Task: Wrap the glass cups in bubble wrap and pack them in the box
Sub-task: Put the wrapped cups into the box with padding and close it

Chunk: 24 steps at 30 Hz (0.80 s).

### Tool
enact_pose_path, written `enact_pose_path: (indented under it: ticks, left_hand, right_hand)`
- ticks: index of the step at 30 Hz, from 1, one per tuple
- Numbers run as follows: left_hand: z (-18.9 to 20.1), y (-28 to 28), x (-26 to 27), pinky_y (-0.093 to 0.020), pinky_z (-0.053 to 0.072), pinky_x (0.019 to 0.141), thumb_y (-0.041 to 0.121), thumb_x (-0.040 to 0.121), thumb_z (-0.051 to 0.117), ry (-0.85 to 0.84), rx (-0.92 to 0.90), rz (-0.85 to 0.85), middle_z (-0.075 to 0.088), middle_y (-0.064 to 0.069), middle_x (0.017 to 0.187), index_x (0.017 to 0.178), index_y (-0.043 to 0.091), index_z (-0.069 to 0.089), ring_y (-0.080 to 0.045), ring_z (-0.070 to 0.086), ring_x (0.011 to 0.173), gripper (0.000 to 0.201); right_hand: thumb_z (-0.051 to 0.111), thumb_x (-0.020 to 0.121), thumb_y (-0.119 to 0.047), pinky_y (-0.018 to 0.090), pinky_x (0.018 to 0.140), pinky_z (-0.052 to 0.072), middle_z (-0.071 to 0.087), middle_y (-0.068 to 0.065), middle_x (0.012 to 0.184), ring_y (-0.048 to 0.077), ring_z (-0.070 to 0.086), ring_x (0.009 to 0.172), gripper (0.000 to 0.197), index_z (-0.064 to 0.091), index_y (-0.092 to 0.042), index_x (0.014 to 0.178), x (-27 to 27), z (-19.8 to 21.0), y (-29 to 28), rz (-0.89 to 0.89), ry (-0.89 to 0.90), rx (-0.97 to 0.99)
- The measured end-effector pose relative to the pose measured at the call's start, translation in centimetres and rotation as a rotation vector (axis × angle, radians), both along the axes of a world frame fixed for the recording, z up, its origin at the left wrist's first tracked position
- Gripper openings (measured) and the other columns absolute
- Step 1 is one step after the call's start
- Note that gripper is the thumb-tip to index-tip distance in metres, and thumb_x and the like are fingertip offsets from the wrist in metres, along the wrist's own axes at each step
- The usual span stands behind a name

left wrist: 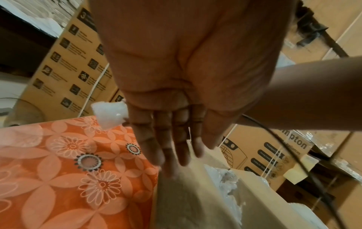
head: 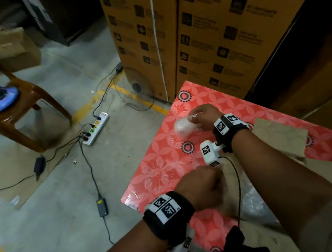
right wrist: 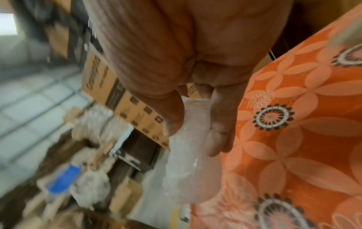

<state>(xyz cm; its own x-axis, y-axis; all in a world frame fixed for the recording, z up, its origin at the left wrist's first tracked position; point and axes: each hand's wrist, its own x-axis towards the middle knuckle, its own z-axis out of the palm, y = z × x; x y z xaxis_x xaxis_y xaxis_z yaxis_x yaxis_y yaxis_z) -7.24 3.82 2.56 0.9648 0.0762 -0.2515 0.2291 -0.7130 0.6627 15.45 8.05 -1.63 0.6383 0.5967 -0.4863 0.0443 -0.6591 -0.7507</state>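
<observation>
Right hand point(head: 203, 116) grips a wrapped cup point(head: 183, 126) in curled fingers point(right wrist: 219, 128) above the tabletop point(head: 161, 166), beyond the box point(left wrist: 195, 201), where the left hand point(left wrist: 176, 93) reaches with straight fingers point(left wrist: 166, 147).

Wrapped cup point(head: 183, 125) in right hand point(head: 204, 115) over table's point(head: 159, 171) far part, left hand point(head: 201, 188) nearer, box point(head: 281, 139) right.
</observation>
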Motion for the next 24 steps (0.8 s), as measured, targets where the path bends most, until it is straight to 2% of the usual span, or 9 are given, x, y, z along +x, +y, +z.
enact_pose_path:
  ticks: [2,4,5,7,10,13,16,19,24]
  left_hand:
    - [0.3,-0.1,0.8,-0.036,0.046,0.056,0.038,0.084,0.056,0.003,0.151,0.113,0.066,-0.01,0.08,0.084,0.012,0.072,-0.035,0.063,0.073,0.031]
    - [0.8,-0.2,1.6,-0.033,0.033,0.052,0.038,0.084,0.058,-0.007,0.189,0.251,0.056,-0.008,0.073,0.072,0.009,0.062,-0.034,0.056,0.067,0.031]
    - [1.0,-0.1,2.0,-0.033,0.035,0.053,0.036,0.083,0.06,-0.029,0.172,0.305,0.058,-0.008,0.075,0.072,0.01,0.061,-0.033,0.058,0.07,0.029]
    - [1.4,0.3,2.8,-0.035,0.046,0.068,0.033,0.085,0.068,-0.119,0.092,0.434,0.063,-0.008,0.096,0.089,0.016,0.065,-0.031,0.062,0.088,0.018]
    - [1.6,0.2,4.2,-0.035,0.048,0.09,0.024,0.084,0.078,-0.273,-0.049,0.54,0.045,-0.006,0.132,0.137,0.023,0.043,-0.026,0.055,0.11,0.063]
    - [1.9,-0.9,6.5,-0.038,0.057,0.091,0.022,0.086,0.083,-0.332,-0.149,0.407,0.043,-0.006,0.147,0.157,0.037,0.027,-0.022,0.06,0.115,0.092]
    - [1.4,-3.0,8.7,-0.042,0.06,0.091,0.018,0.087,0.082,-0.345,-0.11,0.221,0.055,-0.008,0.139,0.155,0.032,0.046,-0.025,0.065,0.11,0.078]
    - [0.8,-5.4,10.1,-0.041,0.057,0.096,0.008,0.089,0.077,-0.321,-0.065,0.181,0.061,-0.012,0.132,0.148,0.022,0.057,-0.03,0.065,0.111,0.063]
    - [-0.1,-8.7,10.9,-0.042,0.054,0.101,0.006,0.084,0.08,-0.214,-0.038,0.122,0.066,-0.009,0.126,0.135,0.023,0.067,-0.028,0.064,0.115,0.056]
  right_hand:
    - [0.071,0.096,-0.002,0.036,0.059,0.065,0.068,0.021,0.087,0.034,0.069,0.071,0.004,0.07,-0.003,0.1,-0.1,1.9,-2.3,-0.114,0.154,0.113]
    - [0.069,0.099,-0.003,0.041,0.068,0.067,0.069,0.022,0.093,0.033,0.073,0.074,0.007,0.068,-0.003,0.105,-0.1,3.7,-5.2,-0.17,0.248,0.193]
    - [0.069,0.099,-0.004,0.041,0.068,0.067,0.07,0.021,0.096,0.031,0.075,0.075,0.009,0.068,-0.003,0.108,0.0,4.4,-6.7,-0.194,0.28,0.235]
    - [0.07,0.099,-0.005,0.036,0.062,0.066,0.071,0.022,0.101,0.027,0.077,0.074,0.014,0.069,0.0,0.113,0.0,5.7,-10.2,-0.23,0.323,0.315]
    - [0.07,0.099,-0.006,0.035,0.07,0.066,0.072,0.023,0.114,0.031,0.078,0.089,0.021,0.07,0.003,0.118,-0.2,7.0,-15.4,-0.291,0.354,0.396]
    - [0.07,0.1,-0.011,0.038,0.084,0.066,0.071,0.024,0.128,0.038,0.076,0.102,0.025,0.071,0.0,0.123,-0.9,8.0,-20.2,-0.335,0.381,0.472]
    - [0.066,0.102,-0.011,0.04,0.094,0.062,0.072,0.023,0.127,0.04,0.072,0.113,0.028,0.07,-0.002,0.128,-1.8,8.3,-24.3,-0.389,0.423,0.537]
    - [0.074,0.093,0.0,0.042,0.1,0.06,0.072,0.022,0.127,0.034,0.072,0.116,0.045,0.064,-0.004,0.136,-2.2,7.3,-28.3,-0.31,0.371,0.531]
    - [0.077,0.088,0.009,0.036,0.091,0.062,0.069,0.021,0.131,0.03,0.07,0.117,0.05,0.063,0.0,0.136,-2.4,3.5,-32.2,-0.172,0.129,0.402]
